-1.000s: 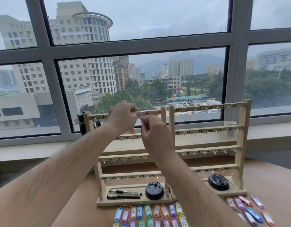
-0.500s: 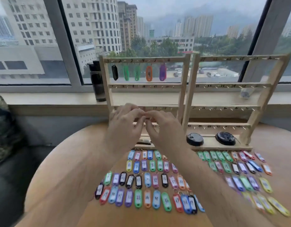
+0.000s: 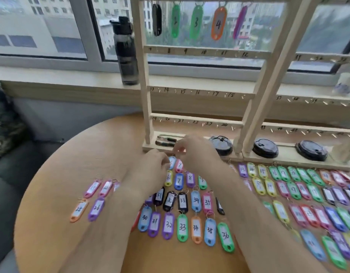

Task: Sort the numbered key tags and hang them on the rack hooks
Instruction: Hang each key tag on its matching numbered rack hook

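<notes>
The wooden rack [image 3: 199, 52] stands at the table's far edge. On its top rail hang a black tag [image 3: 157, 19], a green tag 2 [image 3: 175, 21], a green tag 3 [image 3: 196, 22], an orange tag 4 [image 3: 218, 23] and a purple tag [image 3: 240, 21]. Several coloured numbered tags lie in rows on the round table [image 3: 101, 164]. My left hand [image 3: 154, 168] and my right hand [image 3: 195, 152] meet with curled fingers at a blue tag [image 3: 172, 161] and a pink tag 7 [image 3: 179, 166] in the row nearest the rack base. Blur hides whether either hand grips one.
A dark water bottle [image 3: 125, 50] stands on the windowsill left of the rack. Pens [image 3: 166, 140] and three black lids [image 3: 265, 147] lie on the rack base. A cup [image 3: 345, 83] sits on the sill at right. A sofa cushion [image 3: 4, 119] is at far left.
My hands came down from the top rail, where the purple tag now hangs, to the tags lying in front of the rack base. My view has tilted down and moved closer.
</notes>
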